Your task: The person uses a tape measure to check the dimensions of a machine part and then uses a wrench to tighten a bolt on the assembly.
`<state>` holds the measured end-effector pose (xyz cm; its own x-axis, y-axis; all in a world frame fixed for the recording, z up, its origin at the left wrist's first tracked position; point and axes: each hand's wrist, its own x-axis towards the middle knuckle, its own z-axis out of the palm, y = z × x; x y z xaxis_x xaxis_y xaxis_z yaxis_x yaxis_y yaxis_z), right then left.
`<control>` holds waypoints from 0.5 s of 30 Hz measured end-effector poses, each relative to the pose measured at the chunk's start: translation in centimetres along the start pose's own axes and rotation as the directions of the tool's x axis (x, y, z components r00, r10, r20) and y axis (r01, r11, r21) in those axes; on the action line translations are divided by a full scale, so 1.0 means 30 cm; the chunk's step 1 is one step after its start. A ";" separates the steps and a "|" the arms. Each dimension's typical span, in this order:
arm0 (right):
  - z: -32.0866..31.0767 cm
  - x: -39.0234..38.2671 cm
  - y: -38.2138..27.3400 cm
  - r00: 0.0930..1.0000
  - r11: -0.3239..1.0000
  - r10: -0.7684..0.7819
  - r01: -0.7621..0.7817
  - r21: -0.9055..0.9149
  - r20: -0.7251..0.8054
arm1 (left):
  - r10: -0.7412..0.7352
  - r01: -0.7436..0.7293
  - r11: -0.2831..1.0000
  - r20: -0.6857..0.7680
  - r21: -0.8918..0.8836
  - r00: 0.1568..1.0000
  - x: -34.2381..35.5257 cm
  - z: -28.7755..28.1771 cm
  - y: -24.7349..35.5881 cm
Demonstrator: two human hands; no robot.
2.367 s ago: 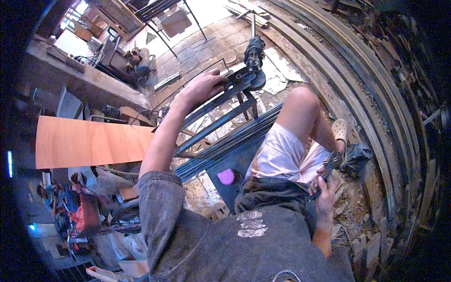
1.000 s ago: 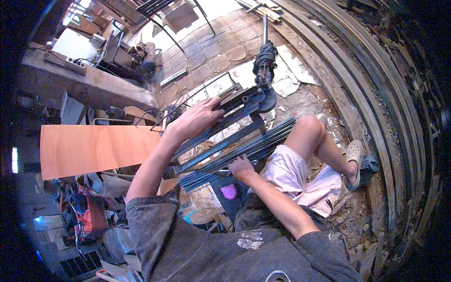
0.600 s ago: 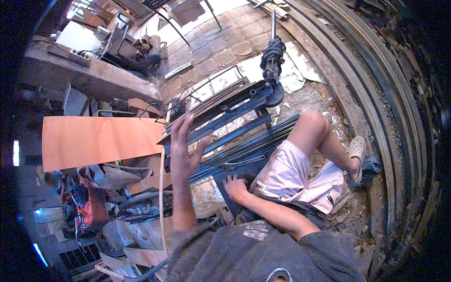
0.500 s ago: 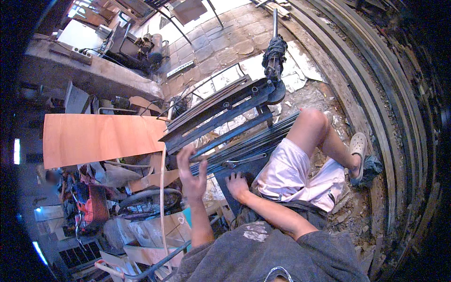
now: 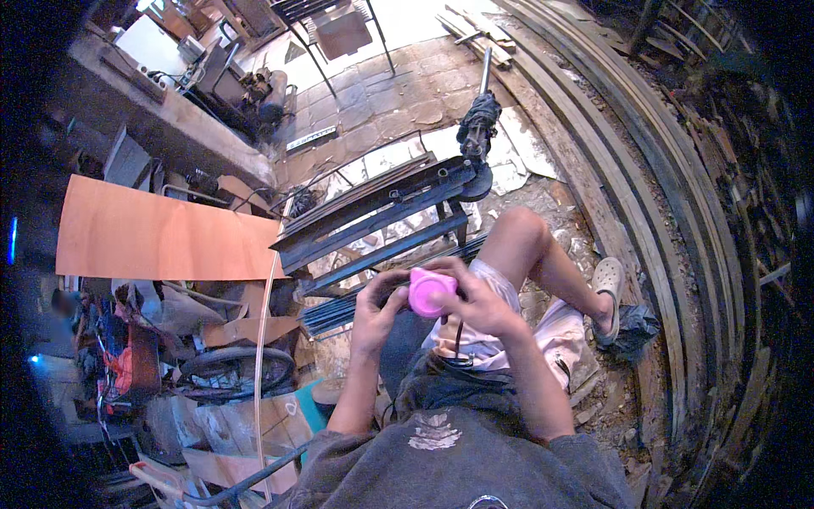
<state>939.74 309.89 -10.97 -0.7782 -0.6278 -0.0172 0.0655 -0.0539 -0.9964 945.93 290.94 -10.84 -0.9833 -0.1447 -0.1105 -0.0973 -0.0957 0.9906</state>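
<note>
A small round pink thing (image 5: 431, 293) with a little pointed ear at its upper left is held in front of my lap; its kind I cannot make out. My left hand (image 5: 379, 307) is closed around its left side, the thumb bent toward it. Around its right side my right hand (image 5: 485, 305) is closed, with the thumb laid across its face and fingers behind. Just beyond the hands lies a bundle of thin metal rods (image 5: 339, 314), partly hidden by my left hand and forearm.
A black metal frame with a lever tool (image 5: 373, 212) stands ahead. An orange-brown sheet (image 5: 161, 229) juts out on the left, above a spoked wheel (image 5: 237, 373). Long metal bars (image 5: 627, 153) run along the right. Far left, a person (image 5: 83, 318) shows dimly.
My hands have come together and now hold the pink thing. Before, my left hand was raised with fingers apart, and my right lay low by the rods. The view has shifted slightly.
</note>
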 end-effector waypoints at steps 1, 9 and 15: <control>-0.034 -0.030 -0.008 0.993 0.963 0.118 -0.113 0.244 -0.008 | 0.010 -0.010 1.000 0.031 -0.021 0.999 0.015 0.029 0.006; -0.094 -0.211 0.073 0.951 0.908 0.236 -0.144 0.394 -0.197 | -0.121 0.110 0.992 0.215 0.063 0.969 -0.011 0.183 -0.079; -0.120 -0.279 0.001 0.973 0.956 0.044 -0.106 -0.273 -0.225 | -0.030 0.028 1.000 0.269 0.014 0.963 -0.021 0.210 -0.074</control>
<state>943.99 317.95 -11.15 -0.8953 -0.4384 -0.0793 -0.0250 0.2272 -0.9735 945.80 297.45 -12.45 -0.9850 0.1290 -0.1148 -0.1264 -0.0863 0.9882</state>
